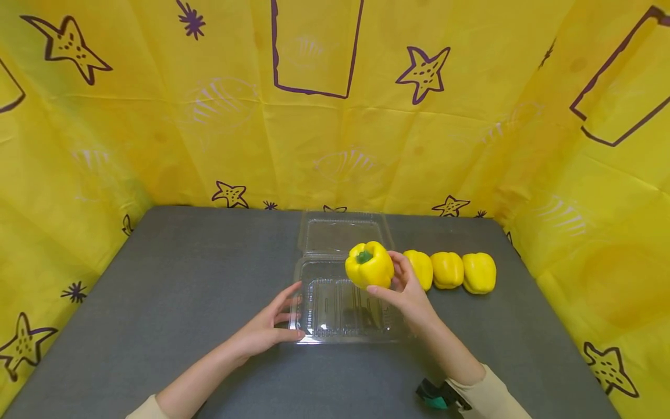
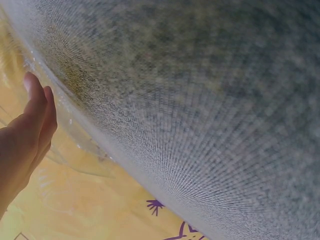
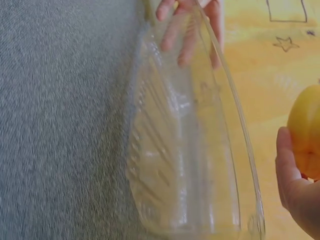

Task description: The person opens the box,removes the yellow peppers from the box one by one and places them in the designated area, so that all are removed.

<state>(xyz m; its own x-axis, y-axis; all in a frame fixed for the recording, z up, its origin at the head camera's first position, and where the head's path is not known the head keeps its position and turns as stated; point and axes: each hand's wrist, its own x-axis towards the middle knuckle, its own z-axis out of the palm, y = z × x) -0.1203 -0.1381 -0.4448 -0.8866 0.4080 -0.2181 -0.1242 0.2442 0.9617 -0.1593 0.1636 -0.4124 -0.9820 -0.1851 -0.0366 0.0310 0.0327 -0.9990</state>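
Note:
My right hand (image 1: 410, 291) holds a yellow bell pepper (image 1: 369, 265) between thumb and fingers, above a clear plastic clamshell container (image 1: 335, 308). The pepper's green stem faces up and toward the left. In the right wrist view, the same pepper (image 3: 307, 132) is cut off by the right edge. My left hand (image 1: 269, 326) rests against the container's left side, thumb near the front corner and fingers extended along the wall. Through the plastic, its fingers (image 3: 187, 40) show in the right wrist view. The container's lid (image 1: 342, 235) lies folded back behind the base.
Three more yellow bell peppers stand in a row right of the container: a partly hidden one (image 1: 420, 269), a middle one (image 1: 447, 270) and an outer one (image 1: 479, 272). The grey table (image 1: 183, 279) is bordered by yellow patterned cloth (image 1: 335, 128).

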